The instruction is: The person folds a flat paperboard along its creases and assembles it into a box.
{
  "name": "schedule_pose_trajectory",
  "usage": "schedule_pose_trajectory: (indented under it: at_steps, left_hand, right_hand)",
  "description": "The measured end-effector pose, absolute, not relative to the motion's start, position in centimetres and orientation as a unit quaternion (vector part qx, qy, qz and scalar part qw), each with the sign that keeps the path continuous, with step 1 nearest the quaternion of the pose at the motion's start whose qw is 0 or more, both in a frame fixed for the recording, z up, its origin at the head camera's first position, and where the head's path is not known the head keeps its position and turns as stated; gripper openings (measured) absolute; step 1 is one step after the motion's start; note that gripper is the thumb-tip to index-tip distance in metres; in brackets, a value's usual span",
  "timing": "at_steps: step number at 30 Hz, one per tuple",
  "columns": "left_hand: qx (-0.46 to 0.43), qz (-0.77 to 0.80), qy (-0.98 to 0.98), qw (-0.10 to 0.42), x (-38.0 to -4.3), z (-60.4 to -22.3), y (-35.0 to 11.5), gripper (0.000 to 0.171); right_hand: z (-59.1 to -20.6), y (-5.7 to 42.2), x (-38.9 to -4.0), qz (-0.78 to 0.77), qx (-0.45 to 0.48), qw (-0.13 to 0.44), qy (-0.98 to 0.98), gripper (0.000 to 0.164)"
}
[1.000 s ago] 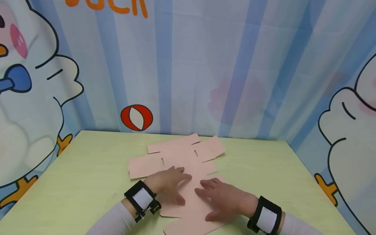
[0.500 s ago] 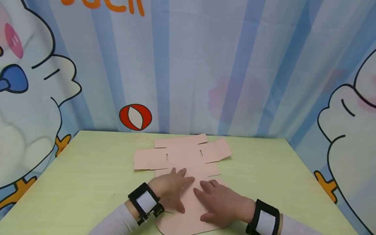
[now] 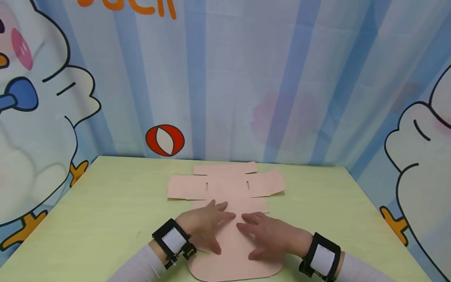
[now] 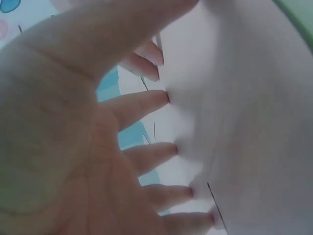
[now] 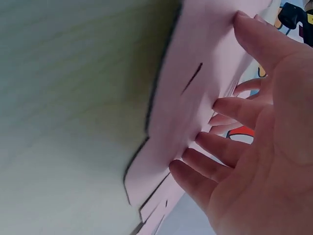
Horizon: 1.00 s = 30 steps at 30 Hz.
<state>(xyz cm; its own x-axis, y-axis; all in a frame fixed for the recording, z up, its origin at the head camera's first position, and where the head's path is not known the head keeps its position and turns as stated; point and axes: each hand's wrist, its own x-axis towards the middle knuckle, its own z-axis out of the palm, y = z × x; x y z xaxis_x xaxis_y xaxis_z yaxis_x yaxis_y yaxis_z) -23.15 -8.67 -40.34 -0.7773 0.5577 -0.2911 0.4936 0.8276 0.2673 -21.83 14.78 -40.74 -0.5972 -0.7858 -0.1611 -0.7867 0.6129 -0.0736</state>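
Note:
A flat pink die-cut cardboard sheet (image 3: 225, 188) with flaps and slits lies unfolded on the light green table (image 3: 105, 211). My left hand (image 3: 206, 223) rests flat on its near middle, fingers spread and straight. My right hand (image 3: 269, 235) lies flat just right of it on the same sheet. In the left wrist view the left hand's fingertips (image 4: 166, 98) press the pink sheet (image 4: 244, 122). In the right wrist view the right hand's fingertips (image 5: 205, 139) touch the sheet (image 5: 195, 88) near a slit. Both wrists wear black straps.
A striped blue and white cartoon backdrop (image 3: 246, 78) stands right behind the table's far edge, with duck panels at left and right. The table's right edge (image 3: 384, 223) runs diagonally. Bare green tabletop shows on both sides of the sheet.
The pink sheet has turned clockwise under both hands and now lies square to the table, its rounded near end in view. Both hands stay flat on it.

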Motion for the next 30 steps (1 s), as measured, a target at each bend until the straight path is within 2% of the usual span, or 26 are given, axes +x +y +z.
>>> schedule_pose_trajectory:
  at_steps: [3,6,11,14,19,23,30]
  left_hand:
    - [0.294,0.099,0.937,0.161,-23.7,-40.7,-9.4,0.086]
    - [0.295,0.112,0.941,0.119,-24.7,-40.8,-10.7,0.079]
    - [0.242,0.122,0.963,0.011,-26.6,-40.1,-13.7,0.061]
    - [0.199,0.118,0.973,-0.025,-27.9,-39.9,-15.4,0.058]
    - [0.141,0.116,0.983,-0.023,-30.4,-40.2,-17.2,0.06]
    - [0.132,0.103,0.986,-0.009,-32.3,-40.7,-17.5,0.059]
    - [0.122,0.107,0.987,-0.015,-33.9,-41.7,-17.2,0.048]
  right_hand:
    - [-41.2,14.8,-21.9,0.007,-0.454,0.071,0.888,0.074]
    - [-41.4,14.8,-21.9,0.007,-0.46,0.062,0.886,0.074]
    - [-41.3,14.7,-21.9,0.007,-0.453,0.071,0.889,0.074]
    - [-41.2,14.6,-21.9,0.012,-0.451,0.066,0.89,0.075]
    - [-41.2,14.3,-22.1,0.021,-0.455,0.043,0.889,0.079]
    - [-41.4,14.1,-22.4,0.021,-0.451,0.031,0.892,0.079]
    - [-41.8,14.1,-22.4,-0.016,-0.444,0.063,0.894,0.082]
